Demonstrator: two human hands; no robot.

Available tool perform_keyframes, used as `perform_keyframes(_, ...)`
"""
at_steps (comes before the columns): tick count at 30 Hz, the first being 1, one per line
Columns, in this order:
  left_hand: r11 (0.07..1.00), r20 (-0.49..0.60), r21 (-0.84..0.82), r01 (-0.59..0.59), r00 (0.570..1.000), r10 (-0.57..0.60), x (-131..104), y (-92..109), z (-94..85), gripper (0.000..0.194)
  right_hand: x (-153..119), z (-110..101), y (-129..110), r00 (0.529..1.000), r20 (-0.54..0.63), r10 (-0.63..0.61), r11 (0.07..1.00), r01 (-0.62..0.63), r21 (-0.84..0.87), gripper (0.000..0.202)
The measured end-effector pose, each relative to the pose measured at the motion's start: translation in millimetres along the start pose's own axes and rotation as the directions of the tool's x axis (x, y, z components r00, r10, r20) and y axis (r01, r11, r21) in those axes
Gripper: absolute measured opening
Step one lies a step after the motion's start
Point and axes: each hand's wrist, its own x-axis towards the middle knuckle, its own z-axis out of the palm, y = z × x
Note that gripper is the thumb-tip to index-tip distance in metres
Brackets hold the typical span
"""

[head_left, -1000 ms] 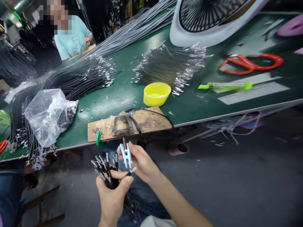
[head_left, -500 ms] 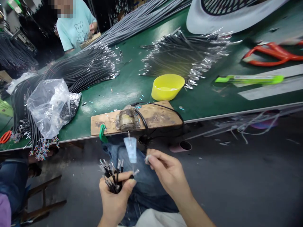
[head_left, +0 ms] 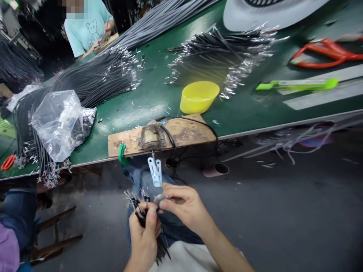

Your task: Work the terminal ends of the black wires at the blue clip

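My left hand [head_left: 146,230] is closed round a bundle of short black cables [head_left: 141,215] with stripped, silvery ends fanning upward. Its thumb presses a cable against the index finger. At that cable's tip, my right hand [head_left: 178,204] pinches a small greyish-white piece [head_left: 160,198], whose kind I cannot make out. The fingertips of both hands are nearly touching. Just above them a light blue clothespin [head_left: 155,172] hangs on the shaft of a small, grimy motor [head_left: 151,138]. The motor is fixed to a wooden board [head_left: 187,130] at the table's edge.
A green clamp [head_left: 121,154] grips the board's left end. On the green table [head_left: 121,109] lie cable bundles [head_left: 99,79], a plastic bag [head_left: 58,124], a yellow cup [head_left: 199,97], a green cutter [head_left: 297,85] and orange-handled scissors [head_left: 320,54]. A co-worker [head_left: 87,28] sits across.
My right hand has moved left and brought the whitish piece to the cable tip in my left hand. My left hand has shifted slightly right. The clothespin has turned, showing its two legs.
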Motion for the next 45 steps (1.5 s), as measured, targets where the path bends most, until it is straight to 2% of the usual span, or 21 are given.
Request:
perform_keyframes(2, 1.000, -0.024, -0.009, -0.007, 1.000, 0.007, 1, 0, 2.6, 0.045, -3, 8, 1, 0.987, -0.138, -0.081, 0.991, 0.065, -0.117, 0.028)
perform_keyframes(4, 1.000, -0.059, -0.001, -0.023, 0.998, 0.022, 3, -1, 3.6, 0.041, -6, 15, 1, 0.946, -0.257, -0.199, 0.955, 0.128, -0.268, 0.029)
perform_keyframes(7, 1.000, -0.070, -0.012, -0.013, 0.997, 0.012, 7, -3, 1.9, 0.042, -10, 21, 3, 0.912, -0.294, -0.285, 0.923, 0.179, -0.341, 0.025)
perform_keyframes(10, 0.998, -0.018, -0.049, 0.026, 0.999, -0.027, 11, -1, -1.5, 0.045, -11, 16, 7, 0.960, -0.193, -0.203, 0.966, 0.164, -0.202, 0.021)
perform_keyframes(14, 0.998, 0.006, -0.058, 0.039, 0.999, -0.039, 14, 5, -3.5, 0.047, -13, 7, 16, 0.998, -0.047, 0.035, 0.999, -0.033, 0.034, 0.027)
perform_keyframes(16, 0.998, 0.000, -0.048, 0.035, 0.999, -0.035, 15, 7, -2.8, 0.047, -12, 4, 16, 0.994, -0.053, 0.097, 0.991, -0.091, 0.102, 0.028)
perform_keyframes(18, 0.999, -0.004, -0.038, 0.036, 0.999, -0.036, 15, 8, -1.6, 0.048, -9, 4, 14, 0.993, -0.086, 0.085, 0.989, -0.074, 0.128, 0.026)
perform_keyframes(23, 1.000, -0.039, -0.005, 0.021, 0.999, -0.021, 10, 3, 1.0, 0.045, -6, 12, 5, 0.974, -0.187, 0.129, 0.989, -0.113, 0.093, 0.028)
perform_keyframes(25, 1.000, -0.063, 0.019, -0.016, 0.998, 0.017, 8, -1, 1.0, 0.043, -9, 16, 5, 0.958, -0.283, 0.045, 0.999, -0.050, -0.013, 0.025)
perform_keyframes(27, 0.998, -0.067, 0.039, -0.048, 0.996, 0.050, 7, -3, 0.2, 0.040, -12, 18, 5, 0.913, -0.364, -0.183, 0.972, 0.113, -0.204, 0.016)
perform_keyframes(29, 0.996, -0.047, 0.053, -0.071, 0.996, 0.074, 9, -2, -1.7, 0.039, -11, 16, 5, 0.873, -0.346, -0.344, 0.921, 0.243, -0.303, 0.016)
perform_keyframes(30, 0.994, -0.033, 0.059, -0.087, 0.996, 0.089, 10, -1, -3.1, 0.039, -10, 14, 5, 0.889, -0.312, -0.335, 0.929, 0.258, -0.264, 0.015)
perform_keyframes(31, 0.992, -0.018, 0.067, -0.110, 0.994, 0.111, 12, 2, -4.6, 0.040, -8, 12, 5, 0.927, -0.265, -0.265, 0.960, 0.227, -0.166, 0.013)
perform_keyframes(33, 0.981, 0.001, 0.085, -0.174, 0.985, 0.175, 16, 8, -7.7, 0.037, -3, 6, 6, 0.995, -0.100, -0.006, 0.991, 0.020, 0.131, 0.020)
perform_keyframes(35, 0.965, 0.003, 0.109, -0.240, 0.970, 0.241, 19, 14, -10.1, 0.029, 3, 1, 8, 0.968, 0.123, 0.221, 0.898, -0.251, 0.362, 0.032)
perform_keyframes(37, 0.949, -0.008, 0.138, -0.282, 0.958, 0.286, 21, 19, -11.3, 0.019, 11, -4, 9, 0.902, 0.276, 0.331, 0.795, -0.424, 0.433, 0.038)
perform_keyframes(38, 0.943, -0.016, 0.156, -0.295, 0.953, 0.301, 20, 21, -11.5, 0.014, 15, -7, 10, 0.881, 0.301, 0.366, 0.772, -0.467, 0.430, 0.039)
perform_keyframes(39, 0.936, -0.024, 0.175, -0.306, 0.949, 0.315, 20, 23, -11.7, 0.010, 20, -9, 9, 0.873, 0.283, 0.396, 0.772, -0.484, 0.411, 0.039)
perform_keyframes(41, 0.921, -0.046, 0.217, -0.324, 0.939, 0.341, 17, 27, -12.0, 0.005, 33, -14, 6, 0.888, 0.142, 0.437, 0.817, -0.458, 0.351, 0.040)
perform_keyframes(43, 0.906, -0.080, 0.253, -0.339, 0.926, 0.369, 13, 31, -12.5, 0.003, 46, -15, 1, 0.905, -0.033, 0.424, 0.878, -0.402, 0.260, 0.045)
perform_keyframes(45, 0.894, -0.118, 0.279, -0.351, 0.911, 0.395, 11, 35, -12.4, 0.003, 57, -13, -6, 0.914, -0.099, 0.394, 0.909, -0.372, 0.188, 0.050)
